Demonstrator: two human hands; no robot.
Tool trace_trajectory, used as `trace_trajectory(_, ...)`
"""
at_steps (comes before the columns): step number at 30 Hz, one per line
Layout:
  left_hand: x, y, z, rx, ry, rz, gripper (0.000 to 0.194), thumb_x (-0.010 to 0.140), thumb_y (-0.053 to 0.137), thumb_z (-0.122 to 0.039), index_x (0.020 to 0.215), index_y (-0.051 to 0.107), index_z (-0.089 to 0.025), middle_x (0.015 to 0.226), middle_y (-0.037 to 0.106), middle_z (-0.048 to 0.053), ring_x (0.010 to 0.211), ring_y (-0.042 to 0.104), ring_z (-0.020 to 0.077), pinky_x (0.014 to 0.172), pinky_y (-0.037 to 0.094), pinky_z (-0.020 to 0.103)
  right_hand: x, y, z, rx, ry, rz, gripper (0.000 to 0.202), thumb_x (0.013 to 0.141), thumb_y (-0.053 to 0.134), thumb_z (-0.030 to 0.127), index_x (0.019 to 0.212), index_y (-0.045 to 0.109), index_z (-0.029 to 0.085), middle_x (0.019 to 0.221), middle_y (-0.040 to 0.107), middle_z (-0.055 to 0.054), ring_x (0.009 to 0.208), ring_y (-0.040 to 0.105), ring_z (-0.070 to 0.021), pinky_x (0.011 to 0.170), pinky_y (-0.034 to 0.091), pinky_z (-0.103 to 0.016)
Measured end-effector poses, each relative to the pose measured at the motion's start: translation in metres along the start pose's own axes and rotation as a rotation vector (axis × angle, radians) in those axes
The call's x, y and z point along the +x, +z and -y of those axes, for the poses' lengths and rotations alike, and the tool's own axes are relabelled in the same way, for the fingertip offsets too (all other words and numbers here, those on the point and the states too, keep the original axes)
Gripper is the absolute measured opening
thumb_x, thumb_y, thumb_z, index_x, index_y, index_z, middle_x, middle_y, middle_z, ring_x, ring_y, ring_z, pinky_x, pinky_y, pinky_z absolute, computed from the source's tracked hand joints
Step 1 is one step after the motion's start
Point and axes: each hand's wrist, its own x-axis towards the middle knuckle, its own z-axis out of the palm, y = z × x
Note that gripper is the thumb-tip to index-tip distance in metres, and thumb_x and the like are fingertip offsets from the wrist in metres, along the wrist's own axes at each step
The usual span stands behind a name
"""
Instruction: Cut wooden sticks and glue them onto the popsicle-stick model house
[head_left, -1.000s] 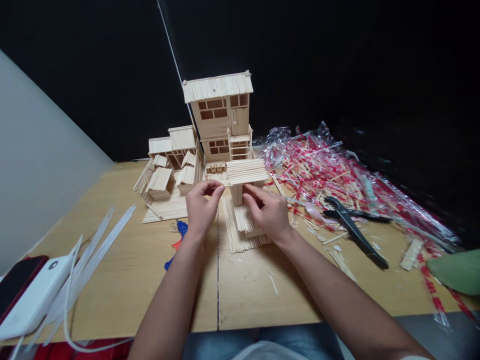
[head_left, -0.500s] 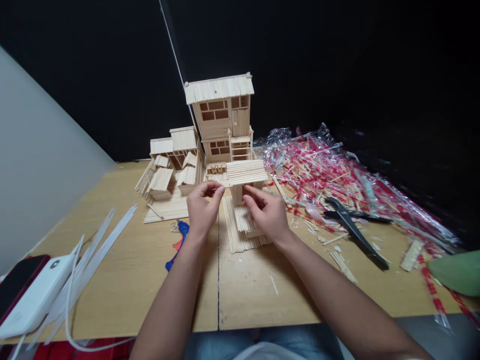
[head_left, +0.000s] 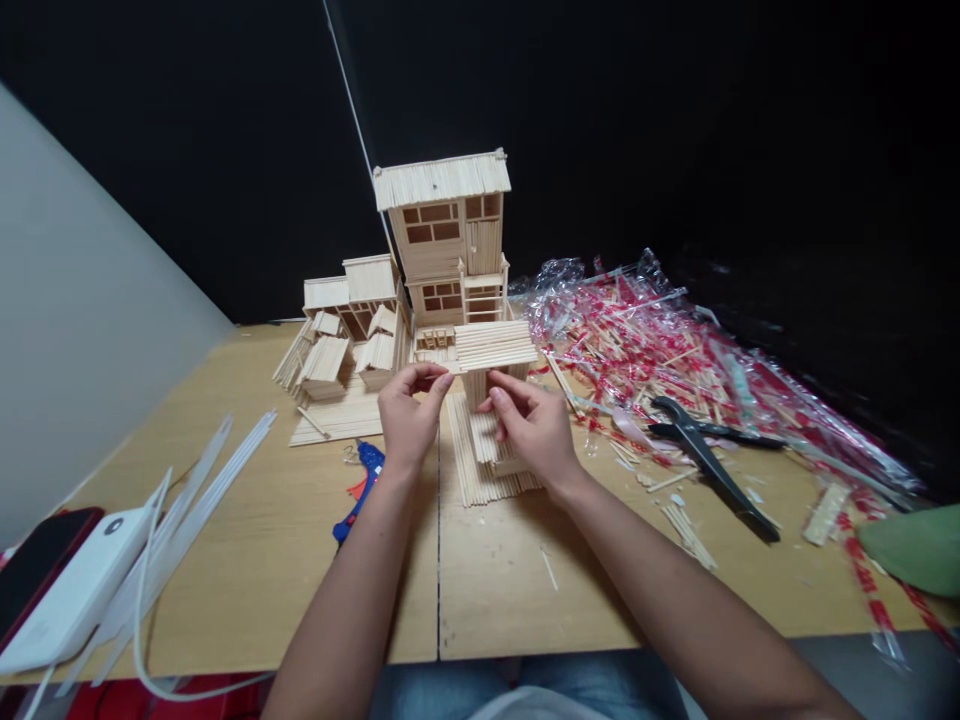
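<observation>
A small structure of thin wooden sticks with a slatted roof [head_left: 496, 343] stands on a stick base [head_left: 466, 480] at the table's middle. Left of its roof edge, my left hand [head_left: 412, 410] is closed in a pinch; what it holds is too small to make out. My right hand [head_left: 534, 420] is at the structure's front, under the roof, with thumb and index finger bent towards each other. Whether anything lies between them is unclear. Behind stands a tall stick house [head_left: 442, 225], with a lower stick building [head_left: 324, 365] on its left.
A blue glue gun [head_left: 361, 490] lies by my left forearm. On the right are a black-handled tool [head_left: 716, 470] and a heap of red-and-clear wrappers [head_left: 622, 330] with sticks. Clear glue sticks [head_left: 202, 510], a white power bank [head_left: 75, 590] and a phone [head_left: 41, 560] lie left.
The view has shifted slightly. My right thumb has moved a little; both hands otherwise stay at nearly the same place by the small structure.
</observation>
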Motion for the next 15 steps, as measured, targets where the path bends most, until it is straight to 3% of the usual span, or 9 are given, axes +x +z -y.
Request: trace_trajectory(15, -0.0027, 0.0009, 0.0036, -0.021, -0.020, 0.007, 0.022, 0.079, 0.075, -0.032, 0.093, 0.069, -0.016, 0.089, 0.071, 0.006, 0.075, 0.065, 0.0149, 0.072, 0.051, 0.026, 0.0017, -0.0055, -0.0008, -0.093, 0.021, 0.018, 0.046, 0.090, 0.059, 0.039, 0.126, 0.065, 0.012, 0.080, 0.075, -0.006, 0.044, 0.059, -0.0125, 0.042, 0.050, -0.025)
